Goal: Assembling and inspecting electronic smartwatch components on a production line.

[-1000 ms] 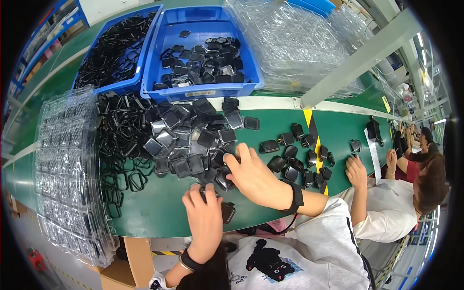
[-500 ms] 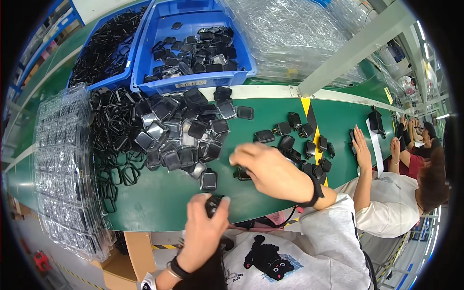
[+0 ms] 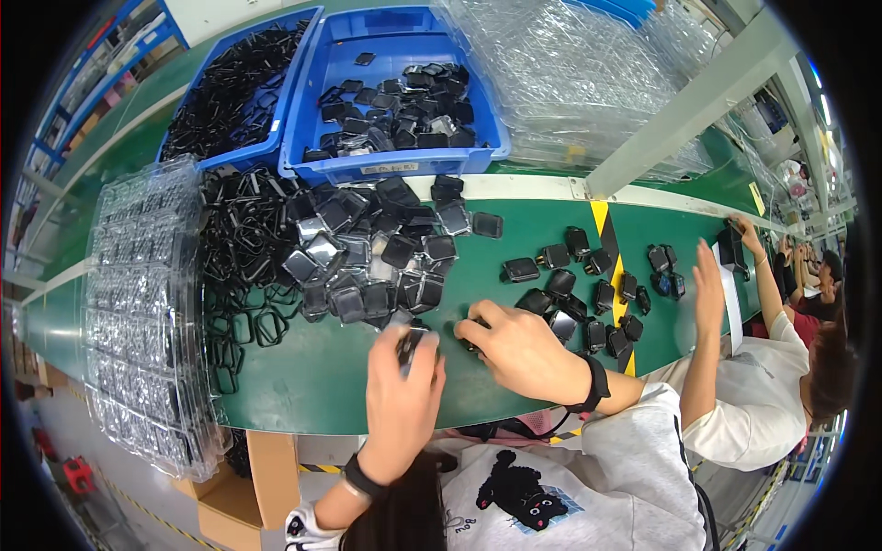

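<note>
My left hand [image 3: 404, 395] is near the front of the green table, its thumb and fingers closed around a black rounded-square piece [image 3: 413, 343] that is partly hidden and blurred. To its right, my right hand [image 3: 533, 356] is curled low over the tabletop, its fingers closed on a dark piece [image 3: 472, 347] that mostly hides under them. Just beyond my left hand lies a heap of glossy black square covers [image 3: 347, 301], some with clear film. Several black watch-like bodies [image 3: 562, 281] lie beyond and to the right of my right hand.
Thin black frames [image 3: 241, 220] are heaped at the left, beside stacked clear plastic trays [image 3: 138, 321]. Two blue bins [image 3: 395, 167] stand behind, holding covers and frames. A metal post [image 3: 680, 115] rises at the right. A co-worker's hand [image 3: 707, 285] is over the right of the table.
My left hand has moved forward, over where a lone cover lay. My right hand has come down and closed its fingers. The co-worker's other hand reaches to a black box; the view has shifted slightly.
</note>
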Demonstrator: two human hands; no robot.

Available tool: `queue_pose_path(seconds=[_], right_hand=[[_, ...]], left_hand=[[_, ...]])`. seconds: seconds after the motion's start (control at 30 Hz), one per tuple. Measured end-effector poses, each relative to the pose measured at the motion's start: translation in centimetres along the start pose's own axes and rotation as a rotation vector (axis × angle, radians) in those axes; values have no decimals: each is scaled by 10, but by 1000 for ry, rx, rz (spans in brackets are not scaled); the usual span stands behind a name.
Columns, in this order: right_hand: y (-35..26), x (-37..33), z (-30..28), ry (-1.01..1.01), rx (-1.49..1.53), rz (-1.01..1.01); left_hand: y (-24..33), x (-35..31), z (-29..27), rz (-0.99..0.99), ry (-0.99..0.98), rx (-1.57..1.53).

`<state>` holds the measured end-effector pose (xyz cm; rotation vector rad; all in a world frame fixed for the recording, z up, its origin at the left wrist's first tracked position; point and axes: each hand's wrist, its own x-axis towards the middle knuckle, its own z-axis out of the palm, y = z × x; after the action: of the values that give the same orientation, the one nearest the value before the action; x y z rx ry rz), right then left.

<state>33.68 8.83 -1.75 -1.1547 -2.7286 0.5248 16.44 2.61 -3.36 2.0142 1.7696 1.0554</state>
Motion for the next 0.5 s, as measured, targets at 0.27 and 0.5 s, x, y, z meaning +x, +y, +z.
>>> queue_pose_path(seconds=[0.27, 0.5], right_hand=[[-11, 13, -56, 35, 75, 59], [-73, 88, -117, 124, 115, -231]], left_hand=[[-3, 14, 14, 85, -149, 282], [-18, 0, 0, 82, -90, -6]])
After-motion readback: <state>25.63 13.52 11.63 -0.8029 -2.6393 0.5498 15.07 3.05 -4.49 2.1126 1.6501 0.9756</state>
